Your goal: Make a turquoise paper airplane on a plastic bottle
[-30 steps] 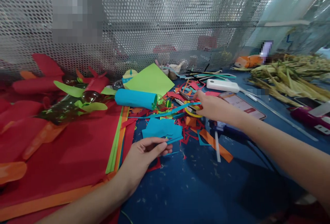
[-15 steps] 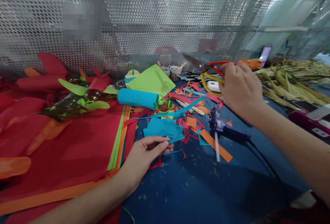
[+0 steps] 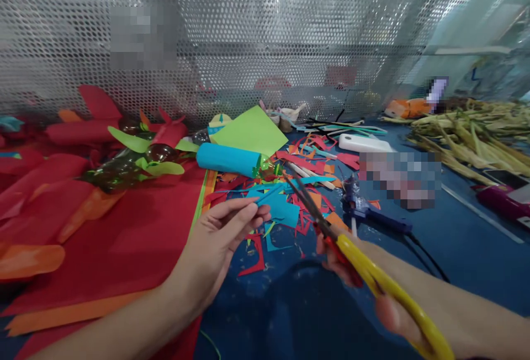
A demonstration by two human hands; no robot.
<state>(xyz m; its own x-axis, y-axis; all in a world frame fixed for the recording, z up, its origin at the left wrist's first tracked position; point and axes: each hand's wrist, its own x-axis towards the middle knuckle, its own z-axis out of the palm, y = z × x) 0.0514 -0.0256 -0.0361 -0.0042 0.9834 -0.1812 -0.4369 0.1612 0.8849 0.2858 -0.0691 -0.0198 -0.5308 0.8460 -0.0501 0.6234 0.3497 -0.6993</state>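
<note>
Between the thumb and fingers of my left hand (image 3: pixel 221 238) is a narrow folded piece of blue paper (image 3: pixel 271 192), pinched near its lower end. My right hand (image 3: pixel 372 277) grips scissors (image 3: pixel 327 227) with yellow and red handles. Their blades are slightly parted, and the tips point up and left, close to the paper but apart from it as far as I can see. Flat blue paper pieces (image 3: pixel 285 211) lie on the table beyond my left hand. Behind them rests a bottle wrapped in blue paper (image 3: pixel 227 159), its clear green neck facing right.
Red sheets (image 3: pixel 136 238) cover the left side, with red bottle models (image 3: pixel 161 150) behind. A green sheet (image 3: pixel 250 133) leans near the mesh wall. Colored scraps (image 3: pixel 308 155) litter the middle. A blue glue gun (image 3: pixel 368 211) with a cord and dried husks (image 3: pixel 476 133) lie right.
The scissors have come down from the back right and turned toward my left hand. My left hand has shifted slightly left and raised the blue paper off the flat pieces.
</note>
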